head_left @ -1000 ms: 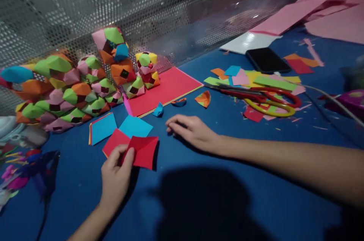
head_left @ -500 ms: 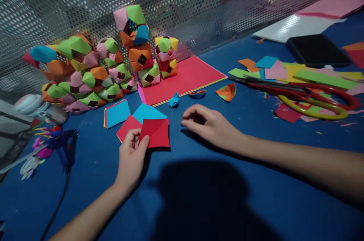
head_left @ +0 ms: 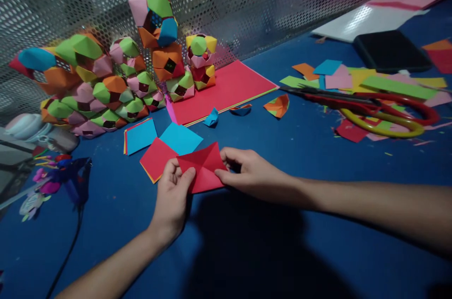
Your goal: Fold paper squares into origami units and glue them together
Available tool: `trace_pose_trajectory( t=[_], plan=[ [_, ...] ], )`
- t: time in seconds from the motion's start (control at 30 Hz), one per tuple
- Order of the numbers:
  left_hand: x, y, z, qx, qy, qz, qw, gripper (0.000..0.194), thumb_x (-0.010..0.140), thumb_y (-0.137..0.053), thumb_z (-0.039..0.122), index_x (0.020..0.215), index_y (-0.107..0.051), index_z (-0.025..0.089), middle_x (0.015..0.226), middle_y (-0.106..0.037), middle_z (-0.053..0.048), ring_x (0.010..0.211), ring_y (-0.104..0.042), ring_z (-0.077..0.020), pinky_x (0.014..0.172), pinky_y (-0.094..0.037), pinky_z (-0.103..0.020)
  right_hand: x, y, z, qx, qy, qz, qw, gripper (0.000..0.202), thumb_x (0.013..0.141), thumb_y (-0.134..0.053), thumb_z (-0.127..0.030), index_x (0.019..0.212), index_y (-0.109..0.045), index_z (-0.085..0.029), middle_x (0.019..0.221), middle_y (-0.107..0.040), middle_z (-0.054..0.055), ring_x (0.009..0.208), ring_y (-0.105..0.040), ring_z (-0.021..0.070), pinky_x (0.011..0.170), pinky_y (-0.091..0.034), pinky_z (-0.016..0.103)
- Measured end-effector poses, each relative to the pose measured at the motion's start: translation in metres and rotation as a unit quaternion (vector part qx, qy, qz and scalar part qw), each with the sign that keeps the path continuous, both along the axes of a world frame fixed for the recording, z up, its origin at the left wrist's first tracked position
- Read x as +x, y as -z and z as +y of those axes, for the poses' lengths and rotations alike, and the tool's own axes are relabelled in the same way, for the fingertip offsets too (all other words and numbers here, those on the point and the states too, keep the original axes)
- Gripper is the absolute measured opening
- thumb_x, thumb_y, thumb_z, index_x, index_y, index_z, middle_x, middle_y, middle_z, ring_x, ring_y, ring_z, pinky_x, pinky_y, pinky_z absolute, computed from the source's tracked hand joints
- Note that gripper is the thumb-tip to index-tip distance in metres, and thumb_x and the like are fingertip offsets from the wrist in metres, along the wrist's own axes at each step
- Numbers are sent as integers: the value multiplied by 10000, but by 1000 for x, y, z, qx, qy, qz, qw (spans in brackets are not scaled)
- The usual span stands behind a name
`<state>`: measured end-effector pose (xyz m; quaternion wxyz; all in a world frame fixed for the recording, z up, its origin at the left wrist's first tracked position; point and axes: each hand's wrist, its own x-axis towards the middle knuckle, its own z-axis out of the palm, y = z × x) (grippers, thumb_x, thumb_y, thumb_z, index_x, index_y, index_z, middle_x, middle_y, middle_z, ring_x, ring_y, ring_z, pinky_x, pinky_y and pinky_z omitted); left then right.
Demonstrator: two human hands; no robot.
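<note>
A creased red paper square [head_left: 205,169] is held above the blue table [head_left: 123,223] between both hands. My left hand [head_left: 174,190] pinches its left side, thumb on top. On its right edge, my right hand [head_left: 243,169] has thumb and fingers closed. Just behind the held sheet are a blue paper square [head_left: 181,138] and a stack of red squares [head_left: 157,160]. Another blue-topped stack [head_left: 140,136] lies further left. Small folded pieces, one blue [head_left: 211,118], one dark and blue [head_left: 240,110] and one orange [head_left: 278,106], rest beyond the hands.
Joined folded-paper shapes [head_left: 106,94] stand along the perforated metal screen [head_left: 247,7]. Red sheets [head_left: 226,89] lie beside them. At the right are scissors [head_left: 381,115], paper scraps [head_left: 395,84] and a black flat object [head_left: 391,50]. A glue gun [head_left: 76,179] with a cable sits left.
My right hand has moved left and taken hold of the red square's right edge. My left hand has shifted slightly right with the square, which now shows its creases and a raised corner.
</note>
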<state>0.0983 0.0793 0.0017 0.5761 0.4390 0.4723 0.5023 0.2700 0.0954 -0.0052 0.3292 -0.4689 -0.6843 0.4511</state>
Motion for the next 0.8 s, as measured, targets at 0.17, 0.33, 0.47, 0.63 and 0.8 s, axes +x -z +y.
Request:
trace_pose_trajectory(
  t=[0.17, 0.33, 0.47, 0.63, 0.8],
  plan=[
    [-1, 1, 2, -7, 0, -13, 1000, 115, 778, -608, 175, 853, -521, 180, 792, -648, 20, 712, -603, -100, 680, -462, -217, 1, -1, 0, -1, -23, 3, 1000, 63, 755, -512, -235, 741, -520, -173, 624, -463, -53, 564, -380, 78, 508, -301, 205],
    [0, 3, 3, -4, 11, -3, 1000, 165, 762, -612, 155, 889, -511, 185, 806, -654, 8, 757, -622, -126, 711, -467, -251, 1, -1, 0, 5, -16, 22, 1000, 70, 771, -507, -234, 749, -529, -171, 628, -452, -50, 577, -376, 80, 522, -307, 201],
    [1, 4, 2, -4, 10, 0, 1000, 200, 745, -617, 149, 898, -495, 190, 800, -645, 9, 763, -622, -130, 706, -462, -252, 1, 1, 0, 10, -18, 23, 1000, 81, 780, -515, -248, 795, -540, -172, 658, -460, -43, 593, -381, 84, 537, -308, 207],
    [3, 6, 0, -30, 23, 22, 999, 217, 735, -625, 180, 897, -482, 201, 710, -607, 33, 622, -576, -101, 580, -427, -205, 0, 3, -1, 18, -10, 51, 998, 131, 808, -509, -293, 858, -542, -176, 720, -498, -29, 628, -420, 91, 554, -324, 208],
    [1, 6, 0, -24, 33, 28, 999, 200, 755, -619, 195, 917, -504, 212, 748, -606, 33, 623, -560, -85, 586, -424, -192, 0, 0, -2, 35, 1, 49, 998, 105, 803, -510, -261, 779, -551, -167, 681, -498, -30, 620, -431, 90, 551, -330, 206]
  ],
)
